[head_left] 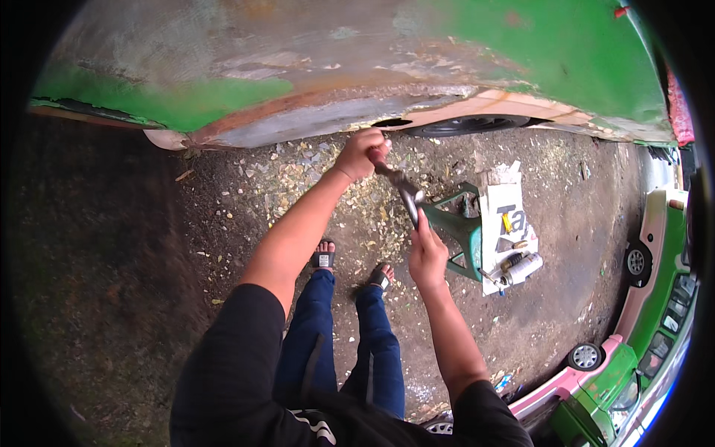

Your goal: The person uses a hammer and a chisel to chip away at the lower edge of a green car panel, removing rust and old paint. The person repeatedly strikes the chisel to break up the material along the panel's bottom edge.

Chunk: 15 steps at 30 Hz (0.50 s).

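Note:
My left hand (363, 154) is closed around the red grip of a metal tool (403, 186), just below the lower edge of a vehicle body panel (328, 115). The tool slants down to the right and ends in a shiny, hammer-like head. At that end my right hand (427, 259) is closed, thumb pointing up along a dark metal part. Whether this part belongs to the same tool or is a separate piece, I cannot tell. The panel is patchy green, grey and rust-brown, with a ragged lower edge and a dark hole above my left hand.
A green plastic stool (465, 235) stands right of my hands. Beside it, printed paper (495, 197) carries a silver air tool (523, 268) and small items. A black tyre (469, 125) shows under the panel. Paint flakes litter the dirt ground. Green-and-pink vehicles (625, 328) stand at right.

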Available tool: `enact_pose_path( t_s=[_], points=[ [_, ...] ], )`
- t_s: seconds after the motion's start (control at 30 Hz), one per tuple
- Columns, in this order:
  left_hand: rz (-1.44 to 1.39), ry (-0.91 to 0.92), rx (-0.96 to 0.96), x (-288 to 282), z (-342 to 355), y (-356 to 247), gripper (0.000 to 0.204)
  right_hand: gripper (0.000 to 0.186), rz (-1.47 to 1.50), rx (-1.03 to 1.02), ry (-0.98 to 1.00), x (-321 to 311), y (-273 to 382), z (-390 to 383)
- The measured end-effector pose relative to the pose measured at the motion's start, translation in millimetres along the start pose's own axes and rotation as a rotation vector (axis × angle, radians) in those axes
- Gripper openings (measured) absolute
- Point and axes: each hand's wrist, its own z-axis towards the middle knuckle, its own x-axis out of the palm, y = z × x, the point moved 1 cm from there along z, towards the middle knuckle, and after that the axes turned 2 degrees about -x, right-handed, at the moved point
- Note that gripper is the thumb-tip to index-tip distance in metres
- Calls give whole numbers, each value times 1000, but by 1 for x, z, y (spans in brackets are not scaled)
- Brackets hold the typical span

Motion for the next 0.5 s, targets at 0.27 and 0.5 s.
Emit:
enact_pose_path(
  t_s=[0.27, 0.5],
  points=[
    [32, 94, 268, -19, -19, -10, 31, 38, 377, 263, -222, -5, 12, -40],
    [56, 105, 265, -20, -12, -11, 33, 33, 441, 417, -195, -4, 8, -49]
  ],
)
